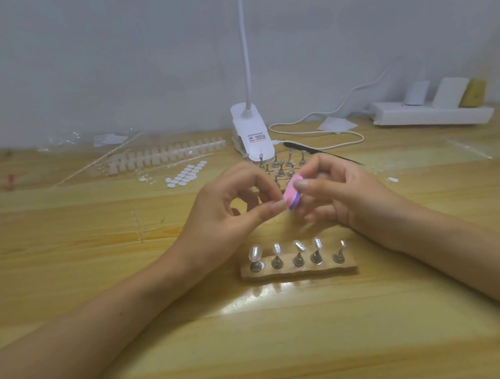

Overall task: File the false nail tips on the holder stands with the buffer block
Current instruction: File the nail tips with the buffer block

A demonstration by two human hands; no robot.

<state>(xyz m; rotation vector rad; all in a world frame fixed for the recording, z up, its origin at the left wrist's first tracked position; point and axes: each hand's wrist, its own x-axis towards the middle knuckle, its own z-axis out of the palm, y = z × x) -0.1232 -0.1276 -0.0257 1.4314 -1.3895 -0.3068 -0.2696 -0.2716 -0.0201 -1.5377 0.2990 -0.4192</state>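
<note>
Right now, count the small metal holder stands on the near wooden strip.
5 stands in a row on the wooden strip: far left, next, middle, next, far right. None hidden there.

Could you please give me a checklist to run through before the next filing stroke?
1. Buffer block gripped by right hand: ok.
2. Left hand pinching a nail tip at the block: cannot tell.
3. Five nail tips seated on the front holder stands: ok.
4. Block touching a mounted tip: not ok; held apart, beyond the row.
5. Lamp head aimed at work: cannot tell, out of frame.
</note>
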